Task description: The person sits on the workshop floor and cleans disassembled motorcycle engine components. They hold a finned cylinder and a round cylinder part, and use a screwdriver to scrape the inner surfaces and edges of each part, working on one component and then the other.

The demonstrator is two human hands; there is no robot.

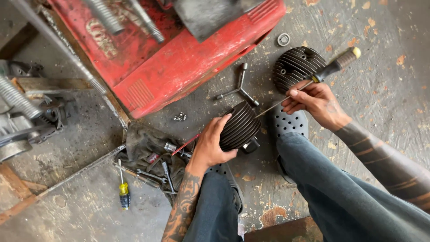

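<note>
A person crouched on a stained concrete floor (380, 89), jeans and perforated dark clogs in view, working on a finned black engine cylinder (241, 125). The left hand (210, 143) had its grip clamped around the cylinder's ribbed side, holding it just above the floor between the two feet. The right hand (313, 101) had its fingers pinched together on the thin metal shaft of a long screwdriver (333, 67), whose tip reached toward the cylinder's upper end while its dark handle with a pale cap pointed up and to the right.

Just behind the right hand lay a second finned part, a round cylinder head (295, 67), resting on the floor. A three-armed socket wrench (239, 89) lay near it, beside the lower edge of a red metal housing (179, 58). A small metal ring (283, 39) sat on the floor above the head, well apart from the hands.

To the left of the left forearm, a dark greasy rag (148, 148) carried several loose tools, and a yellow-handled screwdriver (123, 190) lay just beside it. A few small bright bits (180, 117) rested near the housing's corner.
</note>
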